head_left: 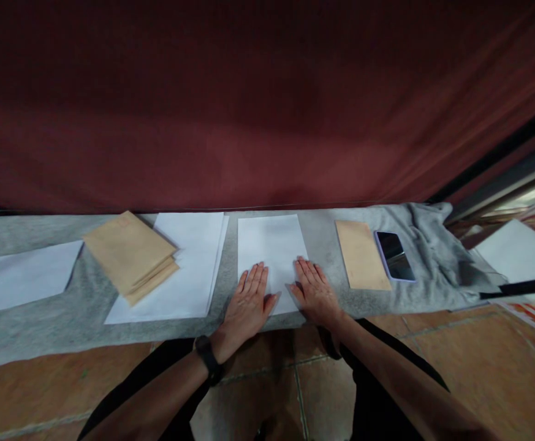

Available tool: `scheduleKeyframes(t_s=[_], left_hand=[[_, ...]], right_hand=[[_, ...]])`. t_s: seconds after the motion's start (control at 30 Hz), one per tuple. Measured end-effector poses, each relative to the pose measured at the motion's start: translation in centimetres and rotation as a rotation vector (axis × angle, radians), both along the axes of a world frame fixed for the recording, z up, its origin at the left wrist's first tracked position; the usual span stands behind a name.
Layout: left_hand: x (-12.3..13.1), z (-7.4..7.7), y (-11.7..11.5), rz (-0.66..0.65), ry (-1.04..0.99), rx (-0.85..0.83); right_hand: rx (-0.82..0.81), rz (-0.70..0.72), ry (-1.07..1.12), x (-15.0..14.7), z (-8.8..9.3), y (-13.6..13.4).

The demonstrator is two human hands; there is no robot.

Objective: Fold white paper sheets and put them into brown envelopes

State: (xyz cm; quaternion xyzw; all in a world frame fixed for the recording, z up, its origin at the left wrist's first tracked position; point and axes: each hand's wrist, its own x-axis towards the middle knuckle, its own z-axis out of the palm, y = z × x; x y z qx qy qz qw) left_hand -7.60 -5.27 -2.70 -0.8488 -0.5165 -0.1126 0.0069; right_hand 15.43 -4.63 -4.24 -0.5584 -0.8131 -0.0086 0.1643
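A white sheet of paper (269, 239) lies flat on the grey cloth in front of me. My left hand (249, 300) rests palm down on its lower left part, fingers stretched out. On the lower right edge lies my right hand (314, 291), also flat with its fingers extended. Neither hand grips anything. To the right is a single brown envelope (363, 254). On the left, a small pile of brown envelopes (129, 251) overlaps a stack of white paper (196, 245).
A phone in a lilac case (394, 256) lies right of the single envelope. More white paper (23, 275) is at the far left. The grey cloth (322, 245) covers a narrow surface against a dark red curtain (267, 122). Tiled floor (271, 398) shows below.
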Motion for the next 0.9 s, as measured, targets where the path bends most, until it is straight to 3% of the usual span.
scheduleKeyframes(t_s=[0.37, 0.53, 0.7, 0.9], left_hand=[[0.3, 0.3, -0.3, 0.066, -0.038, -0.058], [-0.5, -0.2, -4.2, 0.23, -0.09, -0.1], [-2.6, -0.1, -8.4, 0.174, -0.105, -0.181], [-5.0, 2.0, -10.5, 0.141, -0.147, -0.295]], right_hand=[[0.045, -0.086, -0.008, -0.4, -0.3, 0.0], [0.062, -0.138, -0.027, 0.6, -0.9, -2.3], [0.071, -0.156, -0.026, 1.7, -1.3, -5.2], [0.034, -0.165, -0.034, 1.7, -0.8, -6.3]])
